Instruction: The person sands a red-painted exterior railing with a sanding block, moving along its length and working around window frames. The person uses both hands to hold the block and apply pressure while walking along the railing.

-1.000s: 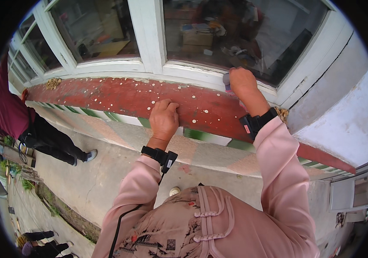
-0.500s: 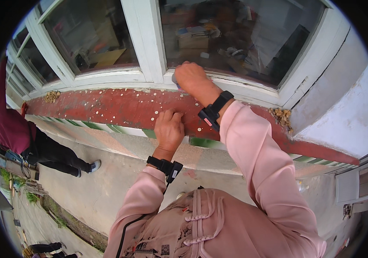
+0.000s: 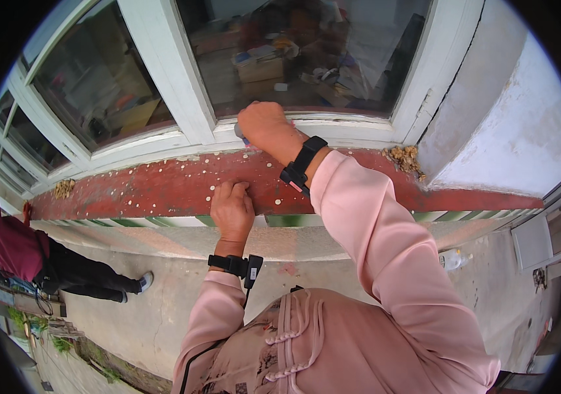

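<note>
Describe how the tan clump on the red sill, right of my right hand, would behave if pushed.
The tan clump would probably scatter rather than slide whole, since it looks like many separate bits. Those bits seem crinkled and dry, so likely light. Their uneven shapes suggest little rolling.

We saw a pale wall at right, grey floor below in even daylight, and white-framed windows reaching left.
</note>
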`<state>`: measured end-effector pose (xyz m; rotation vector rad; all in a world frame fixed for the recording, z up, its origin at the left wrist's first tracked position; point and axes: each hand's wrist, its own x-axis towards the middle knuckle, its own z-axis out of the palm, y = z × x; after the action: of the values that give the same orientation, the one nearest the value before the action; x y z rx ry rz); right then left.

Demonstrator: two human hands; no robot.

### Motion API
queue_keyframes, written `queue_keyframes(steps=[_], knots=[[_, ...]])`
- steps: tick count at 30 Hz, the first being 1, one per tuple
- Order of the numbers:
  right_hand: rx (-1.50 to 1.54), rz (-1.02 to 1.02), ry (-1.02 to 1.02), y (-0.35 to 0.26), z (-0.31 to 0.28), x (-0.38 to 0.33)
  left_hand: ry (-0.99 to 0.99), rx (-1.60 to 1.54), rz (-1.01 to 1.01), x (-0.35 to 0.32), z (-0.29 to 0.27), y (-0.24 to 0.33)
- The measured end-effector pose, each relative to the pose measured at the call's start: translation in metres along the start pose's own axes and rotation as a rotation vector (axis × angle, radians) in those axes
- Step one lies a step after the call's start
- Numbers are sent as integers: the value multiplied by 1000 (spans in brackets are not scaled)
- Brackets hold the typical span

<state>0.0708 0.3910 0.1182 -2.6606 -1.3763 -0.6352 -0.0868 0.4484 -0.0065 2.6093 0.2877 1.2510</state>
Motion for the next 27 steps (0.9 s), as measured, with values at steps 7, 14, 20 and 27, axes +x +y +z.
queue_keyframes(steps=[7,14,20,27], knots=[[-61,212,-206,87,-41,-57,33,3,2,-1,1,0],[-254,335,-187,178,-53,-121,44,24,-17,-2,3,3],[-323,337,-163,190,-50,-128,36,3,-11,-1,1,3],[-5,300,-139,148,-94,-124,60,11,-9,-2,4,0]])
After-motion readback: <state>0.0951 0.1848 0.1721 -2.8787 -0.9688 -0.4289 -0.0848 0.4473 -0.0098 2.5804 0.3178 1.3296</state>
